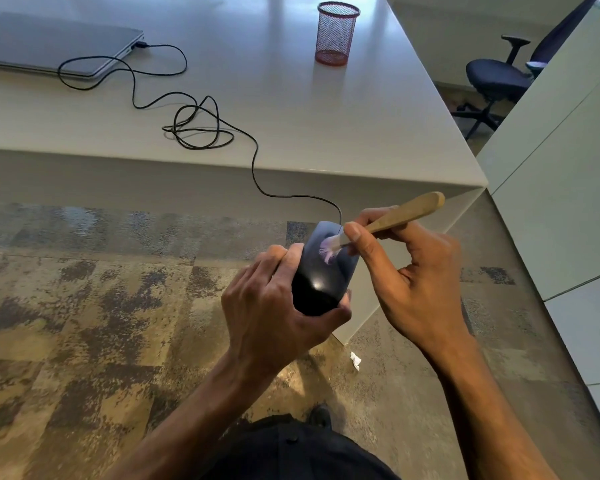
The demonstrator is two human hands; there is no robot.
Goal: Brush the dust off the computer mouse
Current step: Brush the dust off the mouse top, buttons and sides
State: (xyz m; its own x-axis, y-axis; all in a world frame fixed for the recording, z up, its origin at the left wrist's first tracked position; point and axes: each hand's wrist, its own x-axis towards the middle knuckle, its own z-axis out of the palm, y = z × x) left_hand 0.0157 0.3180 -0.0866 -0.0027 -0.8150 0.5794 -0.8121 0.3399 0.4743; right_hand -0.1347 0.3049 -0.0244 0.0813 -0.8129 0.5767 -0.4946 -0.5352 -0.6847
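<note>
A glossy black computer mouse (321, 275) is held in the air below the desk's front edge, with my left hand (274, 306) wrapped around its left side and rear. My right hand (406, 271) pinches a small brush with a wooden handle (407, 213). The brush's pale bristles (329, 249) are splayed against the top of the mouse near its front. The mouse's black cable (201, 126) runs up over the desk edge in loops to a closed grey laptop (52, 43).
The white desk (326, 126) holds the laptop at far left and a red mesh pen cup (336, 32) at the back. A black office chair (496, 77) stands right of the desk. White cabinets (568, 174) line the right side. A scrap of white paper (355, 361) lies on the patterned carpet.
</note>
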